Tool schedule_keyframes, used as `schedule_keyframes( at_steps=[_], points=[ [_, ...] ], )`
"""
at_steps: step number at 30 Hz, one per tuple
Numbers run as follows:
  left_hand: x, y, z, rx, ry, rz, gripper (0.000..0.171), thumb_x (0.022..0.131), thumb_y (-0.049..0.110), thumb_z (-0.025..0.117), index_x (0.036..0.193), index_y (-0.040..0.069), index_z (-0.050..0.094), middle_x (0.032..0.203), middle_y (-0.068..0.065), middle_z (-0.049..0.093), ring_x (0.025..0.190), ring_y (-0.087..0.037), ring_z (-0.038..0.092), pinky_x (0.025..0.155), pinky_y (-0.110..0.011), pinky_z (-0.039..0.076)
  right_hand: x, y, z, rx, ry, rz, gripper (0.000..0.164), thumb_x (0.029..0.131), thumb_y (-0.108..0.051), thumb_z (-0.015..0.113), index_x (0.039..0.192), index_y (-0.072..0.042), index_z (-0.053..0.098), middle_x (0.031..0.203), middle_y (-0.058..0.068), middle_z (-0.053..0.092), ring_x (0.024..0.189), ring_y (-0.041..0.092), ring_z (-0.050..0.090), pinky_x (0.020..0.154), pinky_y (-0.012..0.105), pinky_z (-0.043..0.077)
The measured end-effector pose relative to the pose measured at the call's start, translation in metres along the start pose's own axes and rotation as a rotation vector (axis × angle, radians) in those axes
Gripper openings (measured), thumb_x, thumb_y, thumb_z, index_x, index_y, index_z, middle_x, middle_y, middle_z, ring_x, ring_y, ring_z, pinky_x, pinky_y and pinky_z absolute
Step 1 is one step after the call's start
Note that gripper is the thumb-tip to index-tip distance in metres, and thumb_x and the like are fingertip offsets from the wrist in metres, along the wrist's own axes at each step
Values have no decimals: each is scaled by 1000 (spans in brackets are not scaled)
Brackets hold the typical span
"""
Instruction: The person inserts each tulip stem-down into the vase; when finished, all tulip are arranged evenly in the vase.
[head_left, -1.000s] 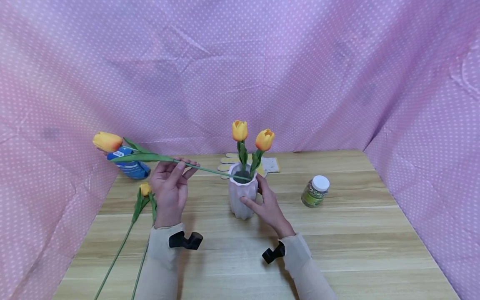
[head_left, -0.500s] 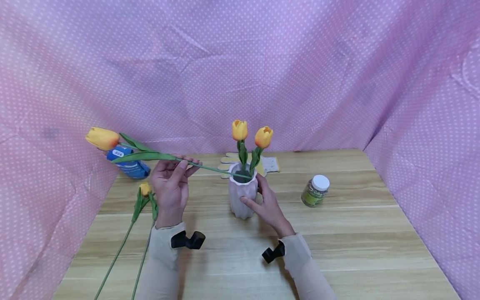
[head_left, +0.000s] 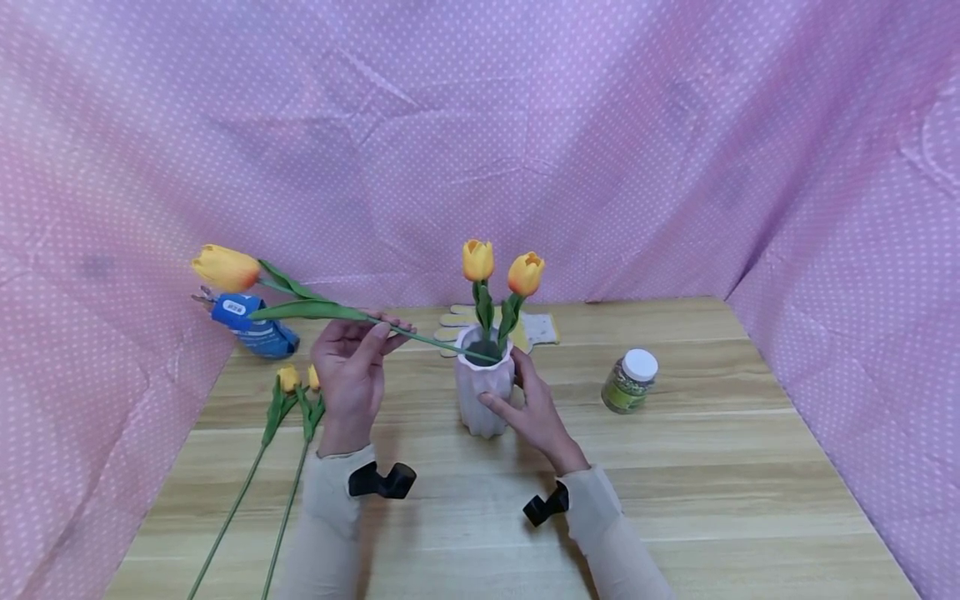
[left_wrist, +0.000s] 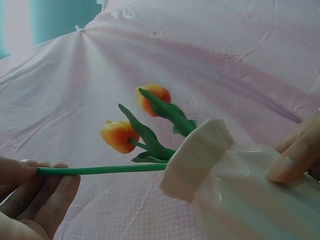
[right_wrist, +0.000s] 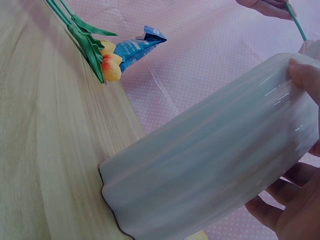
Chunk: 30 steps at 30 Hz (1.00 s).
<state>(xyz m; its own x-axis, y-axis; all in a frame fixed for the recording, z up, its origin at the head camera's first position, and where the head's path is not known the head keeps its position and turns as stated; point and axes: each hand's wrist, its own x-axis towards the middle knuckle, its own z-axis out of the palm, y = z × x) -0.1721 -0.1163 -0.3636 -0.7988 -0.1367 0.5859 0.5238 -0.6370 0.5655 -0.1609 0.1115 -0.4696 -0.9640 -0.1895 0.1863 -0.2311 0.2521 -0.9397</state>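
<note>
My left hand [head_left: 351, 379] pinches the green stem of a yellow-orange tulip [head_left: 228, 268] between thumb and fingers. The tulip slants, bloom up to the left, and its lower stem end is in the mouth of a white fluted vase [head_left: 478, 396]. In the left wrist view the stem [left_wrist: 105, 170] passes behind the vase's wavy rim [left_wrist: 192, 162]. My right hand [head_left: 536, 408] grips the vase's right side, thumb in front. Two tulips [head_left: 477, 261] stand upright in the vase. In the right wrist view the vase [right_wrist: 210, 150] rests on the table.
Two more tulips [head_left: 287, 379] lie on the wooden table [head_left: 712, 500] at the left. Behind them is a blue packet [head_left: 258, 325]. A yellow and white glove [head_left: 540, 328] lies behind the vase, and a white-lidded jar [head_left: 630, 382] stands right. Pink dotted cloth [head_left: 600, 150] hangs around.
My left hand has shifted slightly right, and the held tulip's bloom has risen and moved right, uncovering the second bloom on the table. My right hand stays on the vase.
</note>
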Motion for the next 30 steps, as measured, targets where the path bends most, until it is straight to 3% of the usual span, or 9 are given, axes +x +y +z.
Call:
schedule_keyframes(
  at_steps=[10,30],
  points=[
    [-6,-13,10,153,-36,18,26,90,-23,52,99,-5,68,92,-11,77,83,-21,77,80,-38,65,0,1,1,-4,7,-2,80,91,-33,73,156,-24,27,158,4,42,143,30,46,116,60,40],
    [-15,-26,20,312,-6,-30,25,87,-19,62,97,3,68,90,-3,77,84,-13,76,79,-31,64,0,2,1,-4,13,-6,80,91,-32,74,156,-24,28,157,5,44,142,31,47,116,60,41]
  ],
)
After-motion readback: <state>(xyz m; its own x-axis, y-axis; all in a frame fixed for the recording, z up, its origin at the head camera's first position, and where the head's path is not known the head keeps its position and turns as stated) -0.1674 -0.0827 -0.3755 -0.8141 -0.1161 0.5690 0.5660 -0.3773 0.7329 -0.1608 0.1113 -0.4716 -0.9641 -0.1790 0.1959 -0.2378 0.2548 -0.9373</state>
